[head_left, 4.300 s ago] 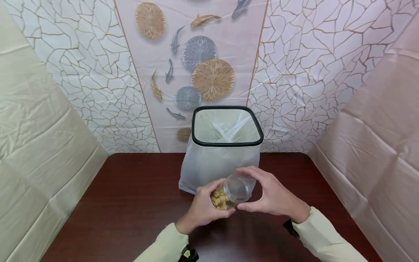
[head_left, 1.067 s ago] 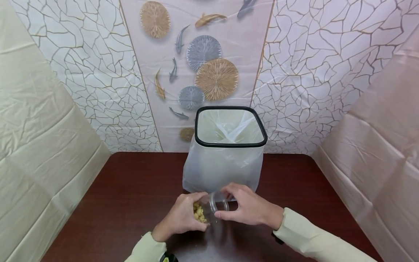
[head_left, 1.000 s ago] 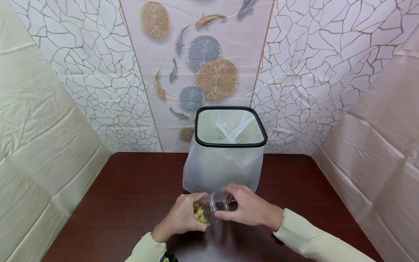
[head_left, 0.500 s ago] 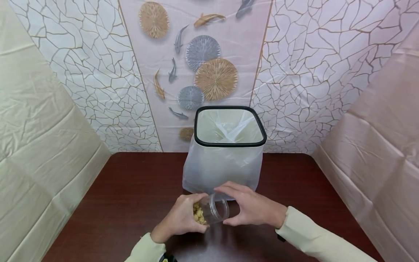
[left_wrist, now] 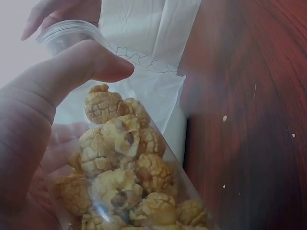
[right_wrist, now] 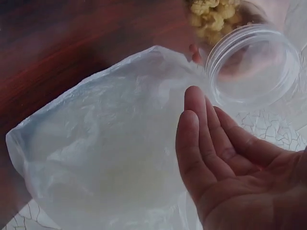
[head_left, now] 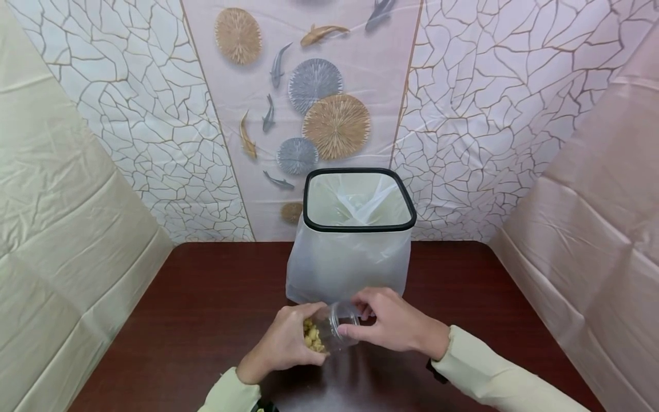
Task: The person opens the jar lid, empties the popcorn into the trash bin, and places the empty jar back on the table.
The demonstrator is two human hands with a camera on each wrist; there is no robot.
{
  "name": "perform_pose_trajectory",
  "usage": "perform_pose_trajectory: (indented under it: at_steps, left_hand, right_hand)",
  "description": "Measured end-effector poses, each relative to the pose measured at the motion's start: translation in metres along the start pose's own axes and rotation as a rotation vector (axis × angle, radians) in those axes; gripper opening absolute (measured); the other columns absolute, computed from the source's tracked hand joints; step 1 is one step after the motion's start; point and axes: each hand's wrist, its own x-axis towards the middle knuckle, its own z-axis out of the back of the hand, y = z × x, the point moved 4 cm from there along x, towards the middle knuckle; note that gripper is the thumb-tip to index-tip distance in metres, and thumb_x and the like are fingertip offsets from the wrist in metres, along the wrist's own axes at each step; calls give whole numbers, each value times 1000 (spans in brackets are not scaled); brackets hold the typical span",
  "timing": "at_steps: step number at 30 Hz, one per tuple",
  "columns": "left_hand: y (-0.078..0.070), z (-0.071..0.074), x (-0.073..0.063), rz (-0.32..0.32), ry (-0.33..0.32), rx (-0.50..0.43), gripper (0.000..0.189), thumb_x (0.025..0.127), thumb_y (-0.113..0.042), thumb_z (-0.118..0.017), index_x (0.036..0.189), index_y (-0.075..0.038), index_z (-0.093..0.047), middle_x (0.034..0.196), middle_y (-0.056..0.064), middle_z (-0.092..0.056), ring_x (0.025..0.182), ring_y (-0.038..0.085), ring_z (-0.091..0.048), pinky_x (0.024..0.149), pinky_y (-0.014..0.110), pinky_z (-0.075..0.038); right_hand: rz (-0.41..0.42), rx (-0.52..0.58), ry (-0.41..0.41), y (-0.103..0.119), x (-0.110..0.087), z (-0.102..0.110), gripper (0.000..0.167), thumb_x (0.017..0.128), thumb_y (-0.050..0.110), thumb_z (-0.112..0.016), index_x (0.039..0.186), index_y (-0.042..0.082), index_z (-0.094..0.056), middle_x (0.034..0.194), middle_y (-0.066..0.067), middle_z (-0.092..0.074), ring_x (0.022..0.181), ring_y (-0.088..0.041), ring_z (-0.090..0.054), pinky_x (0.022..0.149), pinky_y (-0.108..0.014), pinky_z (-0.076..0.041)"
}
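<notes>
My left hand [head_left: 289, 339] grips a clear jar [head_left: 333, 329] lying on its side above the table, its ribbed clear end pointing right. Caramel popcorn [left_wrist: 127, 167] fills the jar's lower part, seen close up in the left wrist view. At the ribbed end [right_wrist: 254, 67], my right hand [head_left: 393, 323] has its thumb over the rim in the head view. Its fingers [right_wrist: 192, 143] are loosely bent and look apart from the jar in the right wrist view. Whether a clear lid covers that end, I cannot tell.
A white bin [head_left: 355, 263] with a black rim and a translucent bag stands just behind the hands. Small crumbs [left_wrist: 224, 118] lie on the dark red wooden table [head_left: 216, 297]. Patterned cloth [head_left: 334, 114] hangs at the back, with beige cloth on both sides.
Since the earliest frame, both hands and the jar have moved down and left, and the jar has tipped sideways. The right hand spread away from the rim half a second ago, then came back.
</notes>
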Motion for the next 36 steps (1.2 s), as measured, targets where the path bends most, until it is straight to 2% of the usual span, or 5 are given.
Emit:
perform_pose_trajectory:
  at_steps: [7, 15, 21, 28, 36]
  left_hand:
    - [-2, -1, 0, 29, 26, 7, 74, 57, -28, -98, 125, -20, -70, 103, -2, -78, 85, 10, -71, 77, 19, -57]
    - [-2, -1, 0, 24, 27, -5, 72, 57, -27, -98, 124, -21, -70, 104, -6, -77, 88, 10, -72, 80, 21, -58]
    - [-2, -1, 1, 13, 17, -2, 73, 58, -27, -99, 124, -17, -71, 108, -9, -76, 93, 11, -73, 83, 22, -59]
    - [-1, -1, 2, -2, 4, 7, 73, 57, -28, -98, 123, -17, -70, 106, -6, -77, 91, 13, -73, 82, 21, -58]
    - [-3, -1, 3, -4, 2, 4, 71, 57, -28, -97, 122, -19, -70, 103, -3, -77, 86, 11, -71, 78, 18, -56]
  right_hand:
    - [-33, 37, 20, -1, -1, -3, 50, 89, 54, -79, 108, 8, -73, 92, 2, -70, 83, -10, -68, 74, -29, -62]
    - [131, -6, 7, 3, -4, 2, 57, 84, 46, -86, 125, 9, -68, 109, 3, -70, 99, -10, -70, 88, -30, -61]
    - [239, -136, 1, 2, -10, 4, 77, 81, 47, -89, 141, 9, -58, 127, 5, -63, 110, -9, -66, 94, -30, -59]
    - [59, -106, -40, 1, -9, 3, 63, 92, 62, -71, 128, 11, -67, 110, 5, -67, 96, -11, -67, 85, -28, -58]
    - [-77, 54, 25, 1, -4, -3, 54, 92, 57, -75, 107, 6, -72, 89, 0, -69, 78, -6, -67, 72, -29, -61]
